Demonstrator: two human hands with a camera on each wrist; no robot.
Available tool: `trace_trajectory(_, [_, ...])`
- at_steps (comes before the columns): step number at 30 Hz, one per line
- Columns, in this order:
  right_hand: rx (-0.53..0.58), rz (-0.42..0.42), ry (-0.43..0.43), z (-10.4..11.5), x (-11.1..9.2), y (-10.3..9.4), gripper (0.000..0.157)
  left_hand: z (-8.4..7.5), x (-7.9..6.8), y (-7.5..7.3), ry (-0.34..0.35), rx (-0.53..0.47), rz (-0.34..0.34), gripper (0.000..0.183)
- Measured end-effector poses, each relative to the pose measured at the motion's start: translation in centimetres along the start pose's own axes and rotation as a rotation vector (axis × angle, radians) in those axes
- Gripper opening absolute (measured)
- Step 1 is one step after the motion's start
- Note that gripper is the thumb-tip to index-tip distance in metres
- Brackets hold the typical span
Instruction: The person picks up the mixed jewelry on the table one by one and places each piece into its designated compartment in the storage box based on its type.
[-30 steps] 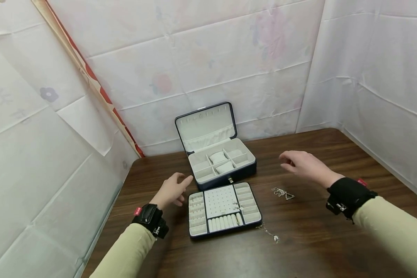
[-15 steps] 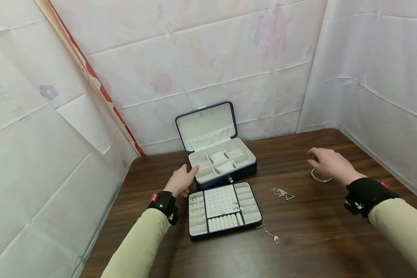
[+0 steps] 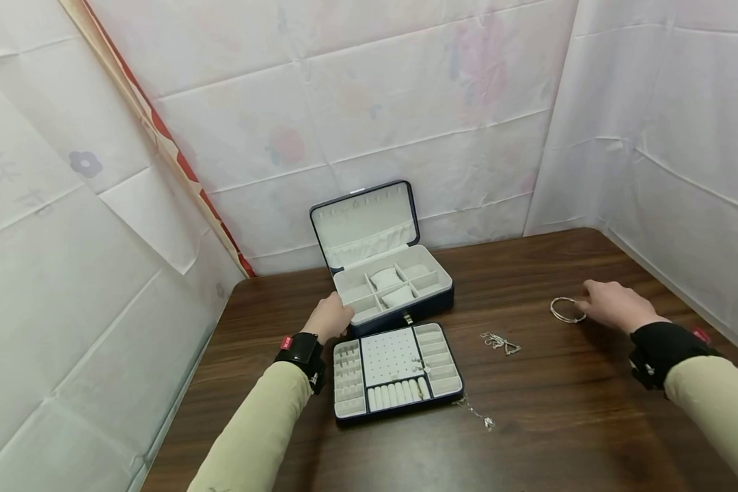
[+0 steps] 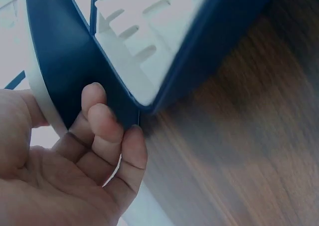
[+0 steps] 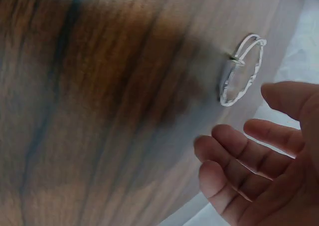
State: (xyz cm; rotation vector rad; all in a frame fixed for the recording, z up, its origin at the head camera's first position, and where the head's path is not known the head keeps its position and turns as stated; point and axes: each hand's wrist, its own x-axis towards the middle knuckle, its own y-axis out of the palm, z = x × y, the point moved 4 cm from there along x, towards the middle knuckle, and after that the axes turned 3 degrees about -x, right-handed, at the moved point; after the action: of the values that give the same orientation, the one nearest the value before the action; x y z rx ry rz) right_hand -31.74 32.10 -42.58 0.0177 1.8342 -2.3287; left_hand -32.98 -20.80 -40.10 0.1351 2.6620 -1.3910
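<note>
A navy jewelry box (image 3: 432, 303) with a cream divided interior stands with its lid raised. My left hand (image 3: 329, 318) grips its front left corner. In the left wrist view, the thumb goes over the pale rim and curled fingers (image 4: 102, 123) lie against the dark outer wall. A silver bangle (image 5: 260, 42) lies on the table at the right. Beside it is my right hand (image 3: 618, 305), its fingers loosely bent and holding nothing. The right wrist view shows a gap between those fingers and the bangle.
In front of the box lies a jewelry tray (image 3: 384, 352) with slots, a pegged panel and ring rolls. A bunched silver chain (image 3: 498, 342) rests right of it. Another chain with a pendant (image 3: 488, 422) trails from its front right corner. White sheeting (image 3: 467, 137) hangs behind the table.
My left hand has moved right from the table onto the box's corner and now grips it. My right hand has moved right, past the chain, to the bangle, which has come into view.
</note>
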Motion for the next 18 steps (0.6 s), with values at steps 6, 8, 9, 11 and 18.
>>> trace_trajectory(6, [0.028, 0.042, -0.025, -0.4, 0.2, 1.0, 0.036, -0.2, 0.2, 0.2, -0.012, 0.051, 0.005, 0.064])
trace_trajectory(8, [0.030, 0.038, -0.032, -0.4, 0.3, 1.3, 0.031, -0.2, 0.3, 0.3, -0.022, 0.046, 0.012, 0.066])
trace_trajectory(9, [0.030, 0.034, -0.035, -0.4, 0.3, 1.4, 0.028, -0.2, 0.3, 0.3, -0.027, 0.044, 0.017, 0.067])
trace_trajectory(11, [0.029, 0.022, -0.046, -0.3, 0.5, 1.6, 0.022, -0.2, 0.4, 0.3, -0.039, 0.039, 0.024, 0.068])
trace_trajectory(18, [0.026, -0.008, -0.071, 0.1, 0.7, 2.1, 0.007, 0.0, 0.5, 0.4, -0.063, 0.019, 0.044, 0.071])
